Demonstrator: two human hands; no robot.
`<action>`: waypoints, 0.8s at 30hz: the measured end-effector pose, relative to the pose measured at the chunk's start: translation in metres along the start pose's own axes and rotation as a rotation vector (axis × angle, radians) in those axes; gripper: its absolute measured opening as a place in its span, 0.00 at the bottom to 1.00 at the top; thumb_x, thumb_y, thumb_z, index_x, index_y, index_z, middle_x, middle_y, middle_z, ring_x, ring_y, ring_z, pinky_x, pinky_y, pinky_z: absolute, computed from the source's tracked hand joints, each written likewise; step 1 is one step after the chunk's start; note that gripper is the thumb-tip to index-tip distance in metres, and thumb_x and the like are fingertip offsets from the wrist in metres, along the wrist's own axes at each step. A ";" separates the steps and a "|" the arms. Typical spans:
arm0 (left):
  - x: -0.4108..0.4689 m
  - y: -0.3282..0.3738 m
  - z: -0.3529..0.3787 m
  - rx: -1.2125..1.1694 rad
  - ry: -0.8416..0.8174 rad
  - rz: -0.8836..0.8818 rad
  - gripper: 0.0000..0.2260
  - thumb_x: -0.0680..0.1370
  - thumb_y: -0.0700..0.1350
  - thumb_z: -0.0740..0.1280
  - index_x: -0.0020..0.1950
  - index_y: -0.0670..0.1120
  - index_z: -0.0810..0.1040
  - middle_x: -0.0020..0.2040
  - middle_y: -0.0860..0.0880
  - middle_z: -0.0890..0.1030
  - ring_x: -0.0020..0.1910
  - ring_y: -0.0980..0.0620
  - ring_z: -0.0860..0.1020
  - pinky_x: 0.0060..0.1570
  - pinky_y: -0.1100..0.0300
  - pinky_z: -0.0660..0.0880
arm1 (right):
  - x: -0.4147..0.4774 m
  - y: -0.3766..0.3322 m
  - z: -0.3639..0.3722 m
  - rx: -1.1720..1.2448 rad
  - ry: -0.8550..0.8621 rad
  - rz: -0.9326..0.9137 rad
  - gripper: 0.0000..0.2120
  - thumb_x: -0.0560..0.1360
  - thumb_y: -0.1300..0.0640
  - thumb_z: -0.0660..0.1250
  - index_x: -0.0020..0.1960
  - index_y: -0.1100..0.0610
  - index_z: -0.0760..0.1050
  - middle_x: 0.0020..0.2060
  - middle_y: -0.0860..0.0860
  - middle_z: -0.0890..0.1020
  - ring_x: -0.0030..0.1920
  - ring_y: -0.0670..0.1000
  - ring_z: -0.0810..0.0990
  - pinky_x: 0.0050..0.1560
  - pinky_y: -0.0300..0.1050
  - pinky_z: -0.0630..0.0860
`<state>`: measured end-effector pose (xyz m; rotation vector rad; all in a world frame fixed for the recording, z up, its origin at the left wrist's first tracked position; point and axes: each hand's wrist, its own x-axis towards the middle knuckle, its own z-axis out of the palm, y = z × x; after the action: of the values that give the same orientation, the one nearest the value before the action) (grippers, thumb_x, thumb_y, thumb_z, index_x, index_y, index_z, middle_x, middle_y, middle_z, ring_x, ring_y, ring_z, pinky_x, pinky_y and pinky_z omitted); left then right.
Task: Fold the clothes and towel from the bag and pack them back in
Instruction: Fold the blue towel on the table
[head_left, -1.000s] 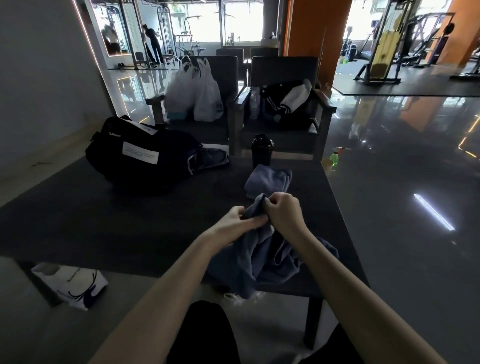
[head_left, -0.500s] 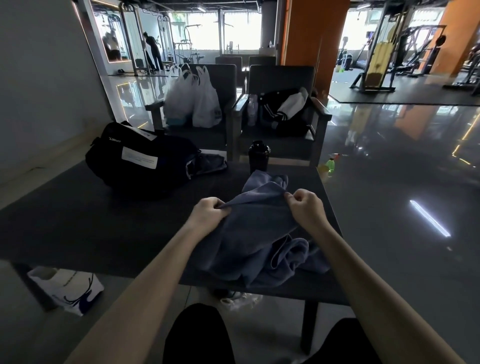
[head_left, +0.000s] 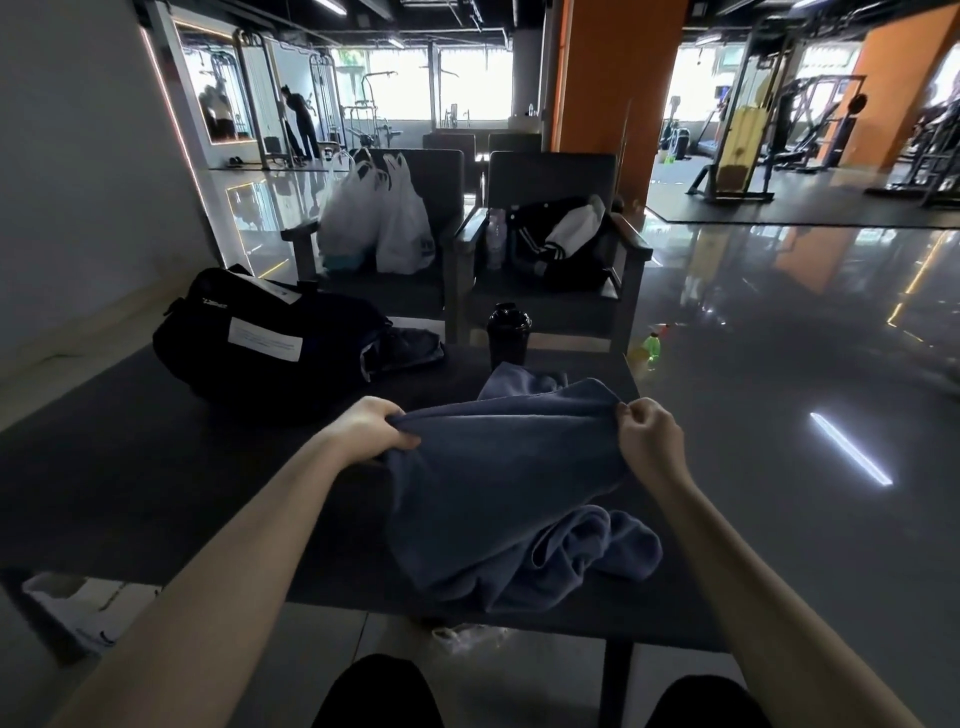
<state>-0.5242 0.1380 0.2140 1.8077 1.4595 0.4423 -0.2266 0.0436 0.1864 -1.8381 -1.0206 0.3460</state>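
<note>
A grey-blue towel (head_left: 498, 483) is stretched between my hands above the dark table (head_left: 130, 493). My left hand (head_left: 371, 428) grips its upper left edge, and my right hand (head_left: 647, 434) pinches the upper right corner. The towel's lower part lies bunched on the table near the front edge. A black duffel bag (head_left: 260, 343) with a white label lies at the table's back left. A dark garment (head_left: 410, 348) spills from the bag's open end.
A black shaker bottle (head_left: 508, 332) stands behind the towel at the table's far edge. Two chairs beyond hold white plastic bags (head_left: 379, 223) and a black jacket (head_left: 561, 241). A white bag (head_left: 78, 608) lies on the floor at left, and a green bottle (head_left: 652, 345) stands at right.
My hands have pulled apart from the middle, spreading the towel's top edge wide. The towel has gone from bunched to stretched flat between them.
</note>
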 end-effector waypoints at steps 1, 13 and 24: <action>0.009 0.002 0.001 -0.028 0.046 -0.007 0.04 0.73 0.42 0.72 0.46 0.45 0.80 0.42 0.45 0.82 0.40 0.50 0.80 0.36 0.58 0.76 | 0.004 0.003 0.004 -0.002 -0.008 0.018 0.12 0.80 0.57 0.59 0.40 0.60 0.71 0.33 0.50 0.74 0.37 0.50 0.72 0.35 0.45 0.63; 0.153 0.011 0.009 -0.304 0.402 -0.037 0.08 0.75 0.40 0.69 0.53 0.46 0.77 0.48 0.47 0.80 0.47 0.48 0.78 0.44 0.54 0.77 | 0.114 0.030 0.055 0.105 0.126 0.107 0.09 0.80 0.58 0.57 0.48 0.61 0.74 0.41 0.53 0.76 0.43 0.52 0.73 0.44 0.44 0.66; 0.242 -0.010 0.073 -0.184 0.412 -0.097 0.19 0.79 0.43 0.64 0.69 0.43 0.69 0.63 0.46 0.77 0.56 0.49 0.76 0.47 0.61 0.68 | 0.189 0.071 0.118 0.111 0.077 0.223 0.10 0.79 0.58 0.60 0.57 0.61 0.75 0.47 0.53 0.76 0.48 0.50 0.73 0.47 0.41 0.66</action>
<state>-0.4118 0.3408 0.1136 1.5502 1.7088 0.9095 -0.1497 0.2491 0.1042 -1.8528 -0.7315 0.4524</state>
